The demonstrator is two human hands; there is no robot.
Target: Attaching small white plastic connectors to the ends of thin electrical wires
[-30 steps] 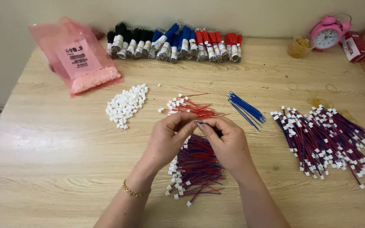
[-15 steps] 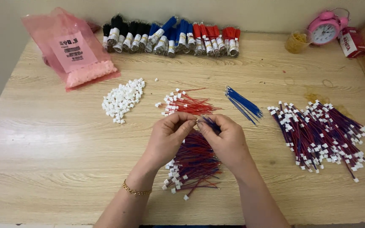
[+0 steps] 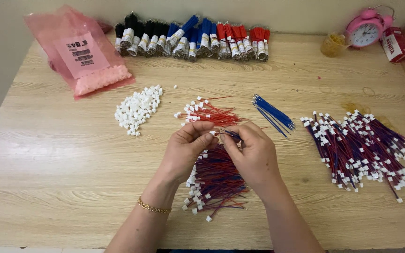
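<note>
The wooden bench (image 3: 57, 187) carries everything in view. At its far left lies a pink plastic bag (image 3: 78, 51) with small pink parts pooled in its lower end. Along the far edge runs a row of bundled wire hanks (image 3: 193, 37) — black at the left, blue in the middle, red at the right. At the right sits a broad heap of finished red-and-blue leads (image 3: 359, 147), each tipped with a white connector. A pink alarm clock (image 3: 364, 29) stands at the far right corner.

Nearer the middle, a pile of loose white connectors (image 3: 137, 108) lies left of centre; a fan of red wires (image 3: 212, 113) sits just beyond your hands, and a sheaf of blue wires (image 3: 273, 112) lies to its right, apart from it. A second heap of assembled leads (image 3: 216, 180) lies directly beneath your hands, on the near side.

Your left hand (image 3: 186, 150) and right hand (image 3: 254, 154) meet at the bench's centre, fingertips closed in a narrow pinch. Between them you hold a small white connector with wires (image 3: 221, 134) — raised just above the near heap. A gold bracelet (image 3: 153, 207) circles your left wrist.
</note>
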